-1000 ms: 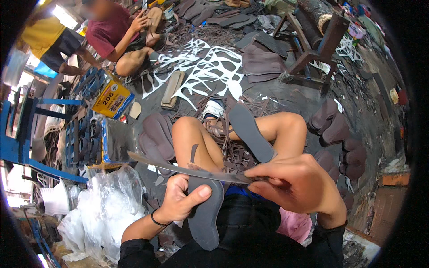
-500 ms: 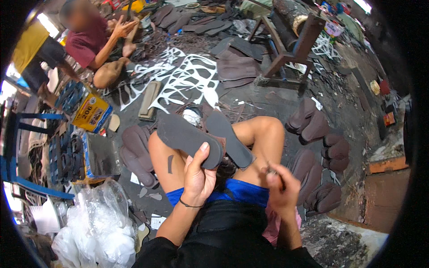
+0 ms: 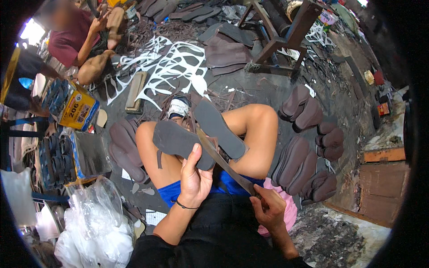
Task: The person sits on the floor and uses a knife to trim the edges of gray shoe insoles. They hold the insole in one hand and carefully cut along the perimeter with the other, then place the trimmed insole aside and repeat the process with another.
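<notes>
The left hand (image 3: 195, 182) grips a dark grey sole (image 3: 175, 139) stretching forward-left from it; the right hand (image 3: 270, 206), farther off, holds a long knife (image 3: 227, 166) slanting forward-left beside the sole's right end (touching or not, I cannot tell).

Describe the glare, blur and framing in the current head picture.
In the head view, upper-left light burns out white, the plastic bag gleams, and dark rounded borders surround the scene; there too, a co-worker's head is blurred, while the knife looks fairly sharp.
</notes>
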Motion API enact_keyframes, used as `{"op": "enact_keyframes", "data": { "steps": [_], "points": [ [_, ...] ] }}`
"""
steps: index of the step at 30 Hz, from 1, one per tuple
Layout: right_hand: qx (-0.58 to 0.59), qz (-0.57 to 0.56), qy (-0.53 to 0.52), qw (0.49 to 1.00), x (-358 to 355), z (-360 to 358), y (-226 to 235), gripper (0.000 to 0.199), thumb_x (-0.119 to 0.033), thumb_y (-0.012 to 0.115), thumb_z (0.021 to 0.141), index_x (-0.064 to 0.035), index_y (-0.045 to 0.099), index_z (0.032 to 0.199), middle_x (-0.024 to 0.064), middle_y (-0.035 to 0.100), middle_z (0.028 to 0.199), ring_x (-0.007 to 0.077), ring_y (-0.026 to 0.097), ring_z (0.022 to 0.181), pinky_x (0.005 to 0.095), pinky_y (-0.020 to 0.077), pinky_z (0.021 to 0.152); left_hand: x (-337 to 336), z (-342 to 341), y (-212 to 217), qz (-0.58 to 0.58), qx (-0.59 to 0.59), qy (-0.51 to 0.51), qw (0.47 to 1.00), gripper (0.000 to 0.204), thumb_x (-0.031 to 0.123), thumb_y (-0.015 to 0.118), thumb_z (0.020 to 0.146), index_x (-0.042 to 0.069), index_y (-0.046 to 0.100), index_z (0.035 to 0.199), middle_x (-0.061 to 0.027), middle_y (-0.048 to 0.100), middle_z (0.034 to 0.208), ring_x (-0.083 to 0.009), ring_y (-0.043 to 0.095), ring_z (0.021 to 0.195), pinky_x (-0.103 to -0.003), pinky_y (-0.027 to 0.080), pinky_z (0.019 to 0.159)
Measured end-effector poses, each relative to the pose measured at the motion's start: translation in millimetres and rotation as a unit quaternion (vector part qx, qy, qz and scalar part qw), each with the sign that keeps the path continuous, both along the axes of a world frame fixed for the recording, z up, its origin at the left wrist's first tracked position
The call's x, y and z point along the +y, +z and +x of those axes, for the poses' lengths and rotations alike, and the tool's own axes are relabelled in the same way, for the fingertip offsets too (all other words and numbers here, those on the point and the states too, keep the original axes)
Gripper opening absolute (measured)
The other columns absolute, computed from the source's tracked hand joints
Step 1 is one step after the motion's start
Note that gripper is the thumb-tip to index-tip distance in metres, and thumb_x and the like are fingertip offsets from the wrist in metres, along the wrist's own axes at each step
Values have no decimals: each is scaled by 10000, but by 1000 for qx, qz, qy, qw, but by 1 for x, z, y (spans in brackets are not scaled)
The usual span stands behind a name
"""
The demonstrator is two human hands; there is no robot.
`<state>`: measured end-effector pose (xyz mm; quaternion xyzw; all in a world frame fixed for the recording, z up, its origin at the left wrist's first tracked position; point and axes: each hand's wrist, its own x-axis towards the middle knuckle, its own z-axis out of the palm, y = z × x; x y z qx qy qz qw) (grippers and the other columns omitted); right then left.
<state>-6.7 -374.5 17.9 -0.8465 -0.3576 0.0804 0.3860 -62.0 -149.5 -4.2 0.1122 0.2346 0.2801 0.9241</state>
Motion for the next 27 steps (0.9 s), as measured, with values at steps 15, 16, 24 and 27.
{"op": "enact_keyframes", "data": {
  "steps": [15,16,24,27],
  "points": [
    [182,-78,72,978,30,-11,19,274,-221,723,896,-35,694,1096,120,694,825,246,652,661,352,516,621,-34,-85,-47,47,74,-73,993,345,127,623,968,-1,513,1268,-122,648,1156,-216,657,1071,-365,532,980],
    [177,-69,73,979,36,-12,16,271,-224,720,898,-37,695,1092,118,691,817,246,652,661,354,515,619,-34,-89,-50,44,84,-73,993,350,127,628,965,1,513,1270,-115,649,1150,-211,656,1069,-361,532,975],
    [96,5,115,989,80,-12,-17,284,-242,710,912,-43,685,1115,107,678,793,225,644,659,351,506,600,-33,-94,-50,58,91,-76,991,433,92,638,956,-19,455,1332,-128,613,1237,-213,624,1134,-364,499,1011],
    [254,-51,77,963,71,-8,-9,316,-243,729,904,-33,670,1134,107,672,806,165,639,681,331,509,624,-34,-93,-44,70,91,-81,990,430,138,635,962,-16,471,1329,-114,635,1203,-201,632,1121,-342,497,1007]
  ]
}}
